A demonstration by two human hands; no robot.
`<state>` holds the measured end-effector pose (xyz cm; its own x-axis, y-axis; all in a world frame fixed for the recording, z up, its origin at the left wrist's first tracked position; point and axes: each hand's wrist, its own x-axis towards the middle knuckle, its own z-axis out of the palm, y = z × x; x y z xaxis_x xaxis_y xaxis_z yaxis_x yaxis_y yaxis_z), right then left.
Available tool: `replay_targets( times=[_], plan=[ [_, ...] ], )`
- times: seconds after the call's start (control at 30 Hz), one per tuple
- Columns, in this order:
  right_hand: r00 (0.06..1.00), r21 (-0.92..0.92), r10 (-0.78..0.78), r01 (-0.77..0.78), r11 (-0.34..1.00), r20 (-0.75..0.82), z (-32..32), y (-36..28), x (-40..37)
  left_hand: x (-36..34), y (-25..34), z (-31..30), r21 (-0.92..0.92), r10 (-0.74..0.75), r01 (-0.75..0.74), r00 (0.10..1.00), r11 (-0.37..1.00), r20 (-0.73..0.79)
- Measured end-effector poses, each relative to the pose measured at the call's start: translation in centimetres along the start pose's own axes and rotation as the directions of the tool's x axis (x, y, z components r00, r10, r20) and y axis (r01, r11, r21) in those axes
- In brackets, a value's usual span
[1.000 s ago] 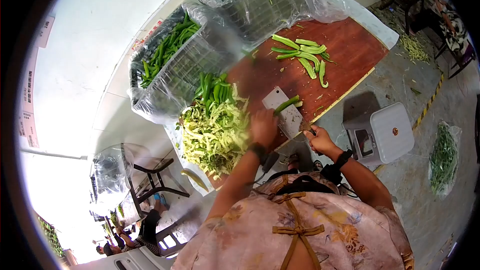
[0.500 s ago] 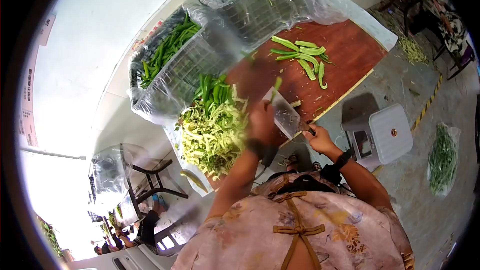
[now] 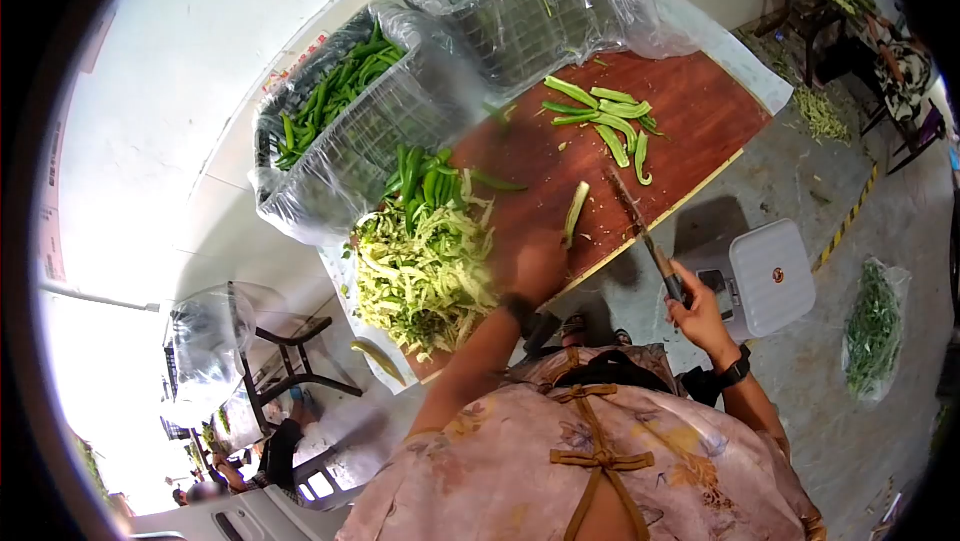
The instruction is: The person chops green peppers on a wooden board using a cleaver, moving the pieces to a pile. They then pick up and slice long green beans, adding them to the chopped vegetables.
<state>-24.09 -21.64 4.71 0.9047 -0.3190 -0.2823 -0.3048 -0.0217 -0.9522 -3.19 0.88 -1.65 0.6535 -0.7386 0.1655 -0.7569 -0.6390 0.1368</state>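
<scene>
Obliquely forward-left, knife [image 3: 648,241] gripped by right hand [image 3: 702,313]; left hand [image 3: 538,266] blurred, grip unclear.

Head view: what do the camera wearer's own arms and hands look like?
The right hand is ungloved, with a black watch-like wristband. The blurred left hand shows no glove; its wrist bears a dark band. The pale pink floral fabric garment leaves both forearms uncovered.

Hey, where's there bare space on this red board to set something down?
Best is the right end of the board, beyond the split peppers. A smaller, crumb-dotted patch lies between those and the whole peppers. The left end is crowded with pale scraps; near the front edge are the left hand and knife.
</scene>
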Motion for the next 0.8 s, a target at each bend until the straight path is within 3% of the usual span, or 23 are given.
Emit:
replay_targets(
  times=[0.03, 0.07, 0.1, 0.23, 0.3, 0.43, 0.5, 0.6, 0.73, 0.8],
  plan=[
    [1.000, -0.003, -0.001, 0.001, 1.000, 0.001, 0.1, 0.3, -0.1, 0.4, 0.8, 0.1, -0.002, -0.002, 0.002, 1.000, 1.000, -0.002],
    [0.972, -0.189, -0.236, 0.231, 0.955, -0.006, 0.3, 0.8, -0.1, 0.9, 1.6, 0.2, -0.179, -0.087, 0.091, 0.996, 0.980, 0.031],
    [0.890, -0.363, -0.456, 0.434, 0.824, 0.029, 0.6, 0.3, -0.1, 1.2, 2.1, 0.2, -0.347, -0.161, 0.179, 0.984, 0.921, 0.078],
    [0.938, -0.495, -0.332, 0.336, 0.801, 0.099, 0.8, -1.7, -1.3, 1.4, 3.1, -0.3, -0.342, -0.084, 0.060, 0.995, 0.938, -0.055],
    [0.933, -0.550, -0.344, 0.342, 0.762, 0.104, 0.7, -1.6, -1.6, 1.1, 3.1, -0.4, -0.182, 0.053, -0.087, 0.982, 0.979, -0.182],
    [0.912, -0.639, -0.397, 0.365, 0.677, 0.100, 0.3, -0.9, -2.1, 1.1, 3.6, -0.3, -0.121, 0.106, -0.133, 0.973, 0.984, -0.203],
    [0.910, -0.677, -0.404, 0.355, 0.645, 0.092, -0.2, -0.8, -2.1, 1.1, 4.0, -0.6, -0.054, 0.025, -0.033, 0.990, 0.998, -0.142],
    [0.909, -0.750, -0.406, 0.335, 0.571, 0.097, -0.9, -1.5, -2.2, 3.0, 3.3, -1.0, -0.100, -0.070, 0.067, 0.997, 0.993, -0.022],
    [0.898, -0.808, -0.405, 0.362, 0.466, 0.169, -1.6, -2.0, -2.1, 4.3, 1.2, -0.2, -0.075, -0.015, 0.015, 1.000, 0.997, -0.006],
    [0.887, -0.816, -0.415, 0.386, 0.431, 0.200, -1.6, -1.9, -1.5, 4.5, 0.6, -0.1, -0.071, 0.060, -0.065, 0.996, 0.995, -0.072]
  ],
)
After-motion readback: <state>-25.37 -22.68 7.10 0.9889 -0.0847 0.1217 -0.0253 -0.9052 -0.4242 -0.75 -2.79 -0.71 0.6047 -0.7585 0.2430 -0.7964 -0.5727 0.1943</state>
